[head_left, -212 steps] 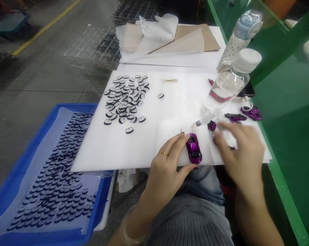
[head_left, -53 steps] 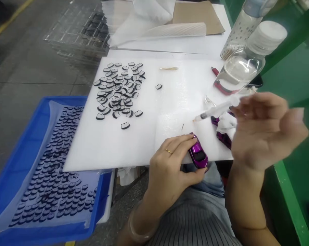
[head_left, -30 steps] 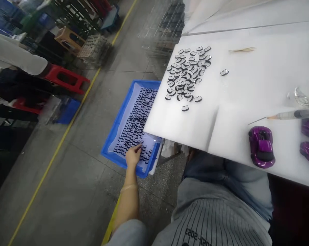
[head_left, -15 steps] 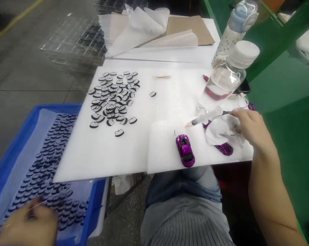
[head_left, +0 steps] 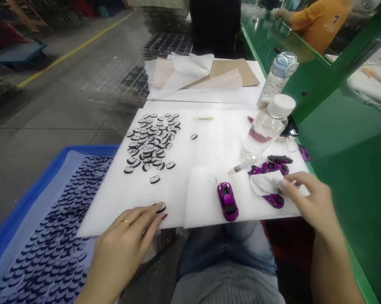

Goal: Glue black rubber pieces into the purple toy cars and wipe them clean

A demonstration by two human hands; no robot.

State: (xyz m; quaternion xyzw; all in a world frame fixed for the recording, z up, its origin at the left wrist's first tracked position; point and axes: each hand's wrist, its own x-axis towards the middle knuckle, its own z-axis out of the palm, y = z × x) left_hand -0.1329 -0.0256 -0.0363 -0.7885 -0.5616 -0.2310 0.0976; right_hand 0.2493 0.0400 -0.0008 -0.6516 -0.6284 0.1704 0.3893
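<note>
Left hand [head_left: 122, 245] pinches a small dark-edged part [head_left: 163, 208] near the white board's [head_left: 114, 211] front edge. Right hand [head_left: 315, 202] pinches a white cloth [head_left: 264, 184]. Between them, touched by neither, a purple car [head_left: 227, 202] lies right of the part, slightly nearer the right fingertips, its long axis pointing away from the body, far end angled left. Fingertips hide much of the part; the cloth partly covers another car [head_left: 275, 201]. The blue tray [head_left: 59, 162] is cut off.

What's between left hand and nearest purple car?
Head view: black-edged piece at left hand, then only white sheeting with a seam, to purple car.
</note>
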